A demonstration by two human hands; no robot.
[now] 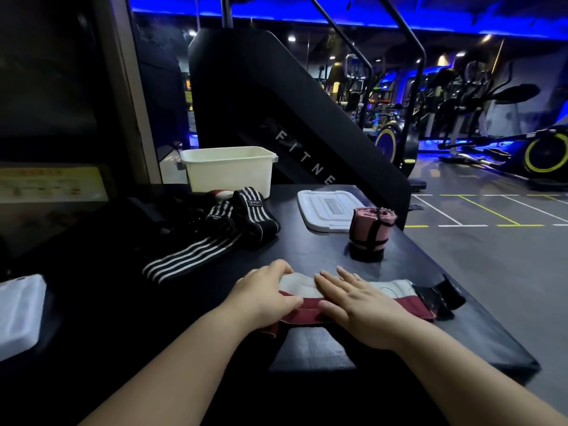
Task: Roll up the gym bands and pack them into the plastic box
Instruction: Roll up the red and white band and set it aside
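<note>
Maroon-white band (399,299): one, flat on the near black table (307,250).
Left hand (264,290): fingers curled round the band's left end.
Right hand (359,302): fingers straight, pressing the band.
Pink roll (370,230): one, upright, beside one white lid (325,212).
Striped bands (196,256): at least two, labels unreadable.
Plastic box (227,173): one, far edge.
Machine (261,96): reads "FITNE".

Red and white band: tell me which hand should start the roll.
Left, probably. The left hand grips the end of the red and white band with curled fingers, ready to turn it over. The right hand lies flat across the middle, better suited to pinning it down.
</note>
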